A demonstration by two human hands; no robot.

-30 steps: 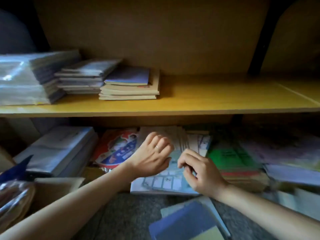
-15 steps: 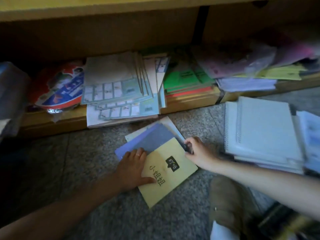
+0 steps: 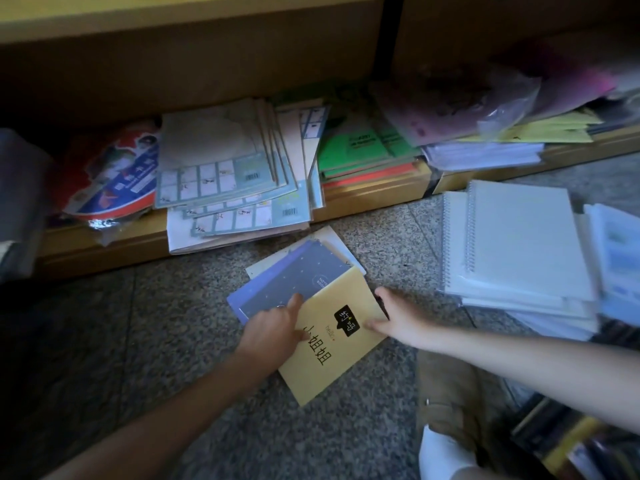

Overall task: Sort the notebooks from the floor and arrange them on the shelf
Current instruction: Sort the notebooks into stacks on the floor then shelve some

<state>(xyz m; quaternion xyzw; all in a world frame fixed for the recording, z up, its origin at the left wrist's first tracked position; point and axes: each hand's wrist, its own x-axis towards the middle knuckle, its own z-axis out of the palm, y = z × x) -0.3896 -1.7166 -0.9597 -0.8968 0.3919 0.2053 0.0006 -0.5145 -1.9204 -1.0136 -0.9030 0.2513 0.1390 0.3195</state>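
The left hand (image 3: pixel 273 329) lies flat with fingers spread, its grip closed on nothing, pressing the left edge of the yellow notebook (image 3: pixel 332 344) and touching the purple notebook (image 3: pixel 294 285) under it. The right hand (image 3: pixel 394 318) pinches the yellow notebook's right edge, thumb on the cover and fingers at the edge. Both notebooks lie on the speckled floor (image 3: pixel 173 306) over a white notebook (image 3: pixel 332 240), just before the bottom shelf (image 3: pixel 363 195). On that shelf a fanned stack of grid-cover workbooks (image 3: pixel 225 178) overhangs the edge, with green notebooks (image 3: pixel 353 150) beside them and a red-and-blue packet (image 3: pixel 117 174) to the left. To the right, spiral pads (image 3: pixel 512 244) are piled on the floor.
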